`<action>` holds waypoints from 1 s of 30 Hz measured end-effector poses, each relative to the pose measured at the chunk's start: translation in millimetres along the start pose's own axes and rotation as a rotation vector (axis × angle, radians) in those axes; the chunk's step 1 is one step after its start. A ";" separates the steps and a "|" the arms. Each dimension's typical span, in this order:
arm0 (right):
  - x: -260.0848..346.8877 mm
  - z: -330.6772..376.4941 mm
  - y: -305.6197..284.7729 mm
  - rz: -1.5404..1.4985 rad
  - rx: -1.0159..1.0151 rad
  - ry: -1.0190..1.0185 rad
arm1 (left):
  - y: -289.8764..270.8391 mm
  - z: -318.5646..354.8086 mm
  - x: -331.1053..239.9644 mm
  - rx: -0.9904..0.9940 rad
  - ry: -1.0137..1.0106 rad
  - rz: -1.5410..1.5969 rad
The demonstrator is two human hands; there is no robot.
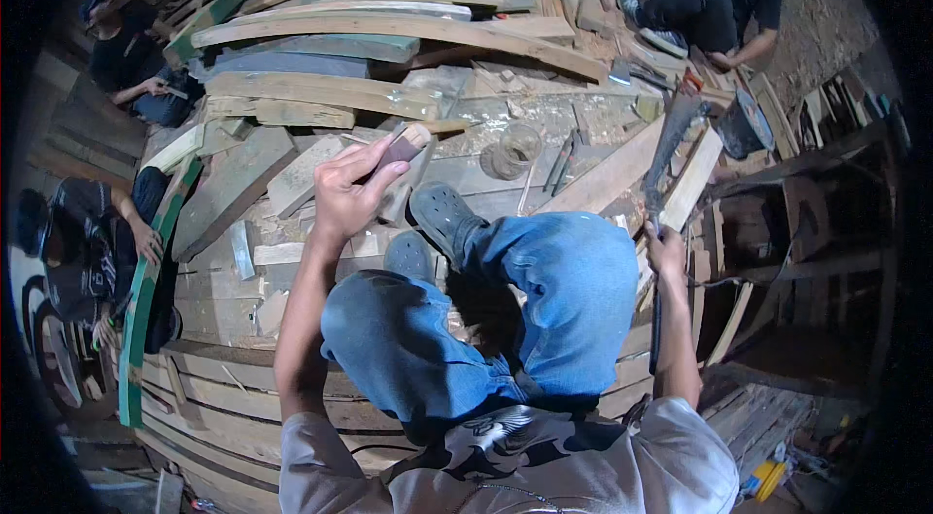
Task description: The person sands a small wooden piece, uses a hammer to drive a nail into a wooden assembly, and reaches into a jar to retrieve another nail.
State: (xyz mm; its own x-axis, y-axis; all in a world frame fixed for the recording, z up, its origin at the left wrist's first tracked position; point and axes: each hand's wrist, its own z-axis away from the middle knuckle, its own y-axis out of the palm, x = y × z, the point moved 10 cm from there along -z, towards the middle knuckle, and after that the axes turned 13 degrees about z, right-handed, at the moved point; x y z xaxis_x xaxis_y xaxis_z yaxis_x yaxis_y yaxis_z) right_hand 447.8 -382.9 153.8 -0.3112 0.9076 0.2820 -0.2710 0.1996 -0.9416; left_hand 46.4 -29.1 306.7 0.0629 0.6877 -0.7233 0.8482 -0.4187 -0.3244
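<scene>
My left hand [350, 186] is raised in front of my left knee, its fingers closed on a small wooden block with a dark brown face [404, 143]. Lower to the right, my right hand [667, 254] is closed round the near end of a long, dark tool with an orange-red far end [671, 137]; its kind is unclear. This tool slants away over a pale plank [696, 179]. Beyond my feet, a clear glass jar [513, 153] stands on the boards, with thin dark hand tools [563, 162] beside it.
Curved wooden planks [408, 25] are stacked ahead. A person [92, 247] at the left touches a green-edged plank [146, 295]; another person [126, 57] sits farther back. At the far right sits a third person [714, 4], near a dark bucket [745, 125]. Wooden shelving [826, 271] borders my right.
</scene>
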 end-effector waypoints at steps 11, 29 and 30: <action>2.1 -13.4 209.9 0.178 0.017 0.076 | 87.2 77.1 203.7 0.175 -0.422 -0.184; 91.1 -40.3 167.9 0.162 -0.221 -0.273 | 103.0 95.8 260.8 0.409 -0.309 -0.151; 117.5 -36.2 152.1 0.069 -0.264 -0.334 | 103.3 104.8 258.8 0.406 -0.302 -0.166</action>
State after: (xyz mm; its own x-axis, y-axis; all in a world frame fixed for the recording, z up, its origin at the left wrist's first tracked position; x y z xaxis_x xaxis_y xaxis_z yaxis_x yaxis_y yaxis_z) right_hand 403.1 -232.5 37.1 -0.6097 0.7614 0.2201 -0.0106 0.2698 -0.9629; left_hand 95.1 43.5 22.2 -0.2602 0.5881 -0.7658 0.5584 -0.5554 -0.6162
